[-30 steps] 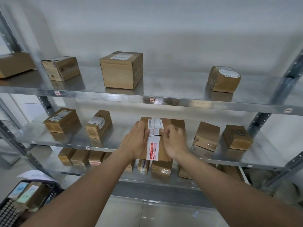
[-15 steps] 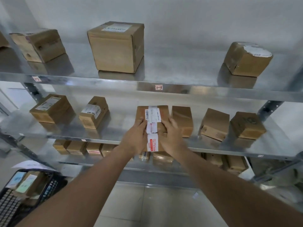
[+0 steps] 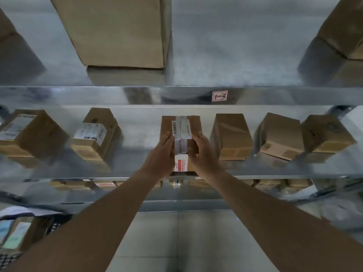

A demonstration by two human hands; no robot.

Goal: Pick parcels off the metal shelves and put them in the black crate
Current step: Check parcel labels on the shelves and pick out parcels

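A brown cardboard parcel with white labels and tape [image 3: 179, 132] lies on the middle grey metal shelf [image 3: 137, 169], its long axis running front to back. The left hand [image 3: 160, 160] and right hand [image 3: 202, 156] clasp its near end, hiding the lower corners. The black mesh crate [image 3: 57, 222], bottom left, looks blurred and cut off.

The metal shelves [image 3: 137, 95] are bare galvanised steel, smooth and dully glossy, mirroring the boxes above. The held parcel [image 3: 167, 126] is matt brown cardboard crossed by shiny clear tape and a smooth white paper label [image 3: 181, 128]; its neighbour [image 3: 231, 134] shows glossy tape too. The black crate [image 3: 57, 224] looks like perforated plastic, and the floor [image 3: 176, 242] is smooth tile.
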